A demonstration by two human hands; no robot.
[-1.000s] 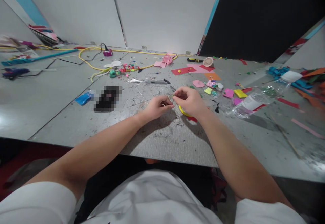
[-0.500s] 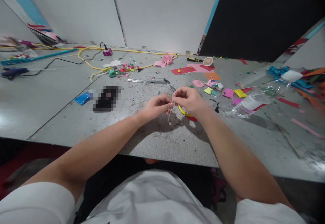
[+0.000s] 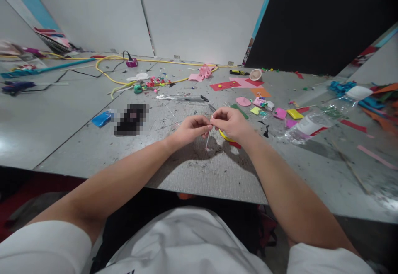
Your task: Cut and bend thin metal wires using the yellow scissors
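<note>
Both hands meet over the middle of the grey table [image 3: 93,149]. My left hand [image 3: 191,129] is closed in a pinch, and my right hand [image 3: 231,122] is closed in a pinch just beside it. Between their fingertips hangs a thin pale stick or wire [image 3: 208,139], pointing down toward the table. Which hand bears it more I cannot tell. A yellow tape roll [image 3: 224,136] lies under my right hand, partly hidden.
Coloured foam scraps [image 3: 258,95] lie right of the hands, with a clear plastic bottle [image 3: 314,120] beyond. A bundle of thin wires [image 3: 180,98] lies ahead, a yellow cable [image 3: 124,60] farther back, and a blue packet [image 3: 102,119] beside a blurred dark object [image 3: 130,119] to the left.
The two hands have drawn closer together, and the thin stick now hangs down between their fingertips; one second ago it lay level between them.
</note>
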